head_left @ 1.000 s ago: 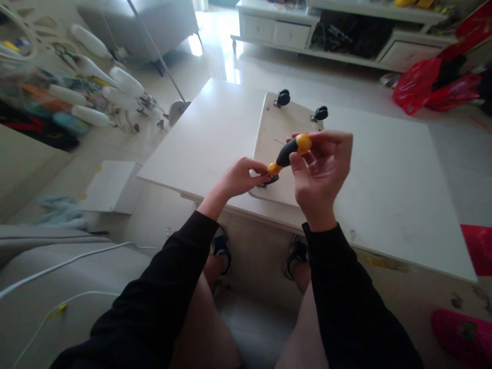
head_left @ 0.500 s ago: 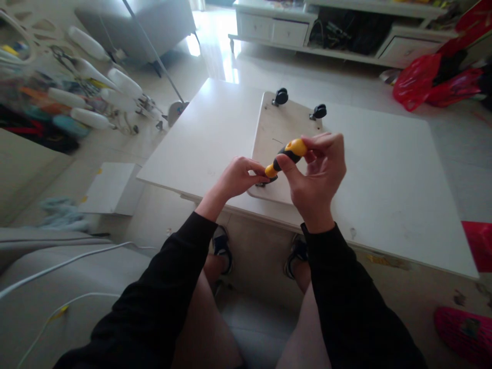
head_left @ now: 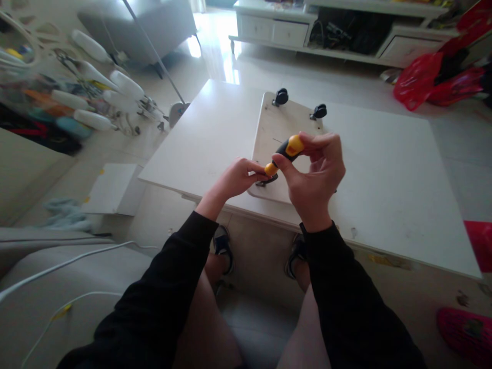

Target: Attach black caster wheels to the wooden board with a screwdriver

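My right hand (head_left: pixel 317 171) grips the screwdriver (head_left: pixel 286 149).
My left hand (head_left: pixel 242 176), maybe steadying it, is by the caster (head_left: pixel 272 179) at the board's (head_left: pixel 266 136) near-left corner; I can't tell its grip.

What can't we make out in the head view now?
All in the head view:
- Tip of the screwdriver: hidden behind the left hand and the handle's own yellow end.
- Near caster: partly covered by the left hand.
- Board, near right corner: behind the right hand.
- Pink item: cut off by the right edge.
- Contents of the white cabinet's open bay: too dark and small.
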`<state>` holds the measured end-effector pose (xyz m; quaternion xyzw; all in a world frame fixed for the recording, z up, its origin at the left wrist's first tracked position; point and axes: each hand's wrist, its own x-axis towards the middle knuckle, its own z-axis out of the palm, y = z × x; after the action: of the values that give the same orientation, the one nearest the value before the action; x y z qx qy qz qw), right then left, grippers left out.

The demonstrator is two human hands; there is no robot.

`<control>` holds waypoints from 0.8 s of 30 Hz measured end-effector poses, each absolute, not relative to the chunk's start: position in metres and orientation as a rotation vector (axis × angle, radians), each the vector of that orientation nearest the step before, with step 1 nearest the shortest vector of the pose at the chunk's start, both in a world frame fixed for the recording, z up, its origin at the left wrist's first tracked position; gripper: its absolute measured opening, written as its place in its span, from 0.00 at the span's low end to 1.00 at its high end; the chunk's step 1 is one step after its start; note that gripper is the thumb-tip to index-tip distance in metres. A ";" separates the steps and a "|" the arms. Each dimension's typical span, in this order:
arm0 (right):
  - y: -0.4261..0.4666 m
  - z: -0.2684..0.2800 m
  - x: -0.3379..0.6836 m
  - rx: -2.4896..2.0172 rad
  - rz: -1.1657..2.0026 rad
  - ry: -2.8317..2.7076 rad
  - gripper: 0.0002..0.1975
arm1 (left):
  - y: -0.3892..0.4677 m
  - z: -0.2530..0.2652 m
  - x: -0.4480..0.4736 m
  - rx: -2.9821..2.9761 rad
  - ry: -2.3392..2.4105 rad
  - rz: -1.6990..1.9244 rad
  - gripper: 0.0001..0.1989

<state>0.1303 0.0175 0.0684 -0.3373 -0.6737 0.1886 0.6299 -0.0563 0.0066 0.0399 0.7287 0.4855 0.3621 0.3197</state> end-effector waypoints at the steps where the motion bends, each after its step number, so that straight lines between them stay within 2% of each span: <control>1: 0.018 0.067 0.130 -0.803 0.409 -1.517 0.22 | 0.007 0.040 -0.056 1.914 1.281 0.943 0.07; 9: 0.009 0.069 0.132 -0.700 0.523 -1.576 0.19 | 0.000 0.046 -0.050 1.952 1.291 1.025 0.07; 12: 0.000 0.093 0.139 -0.647 0.439 -1.514 0.20 | -0.008 0.071 -0.042 1.969 1.323 1.225 0.07; 16: -0.020 0.131 0.164 -0.546 0.372 -1.446 0.26 | -0.027 0.115 -0.027 2.049 1.357 1.429 0.08; 21: -0.067 0.128 0.219 -0.755 0.634 -1.519 0.33 | -0.084 0.115 0.002 2.048 1.443 1.174 0.08; 24: -0.109 0.096 0.247 -0.997 0.871 -1.443 0.28 | -0.133 0.079 0.022 1.863 1.635 0.975 0.10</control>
<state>0.2473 -0.1088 0.0956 -0.4227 -0.6117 0.3690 0.5577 0.0217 -0.1334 0.0788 0.6796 0.5964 0.3555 0.2369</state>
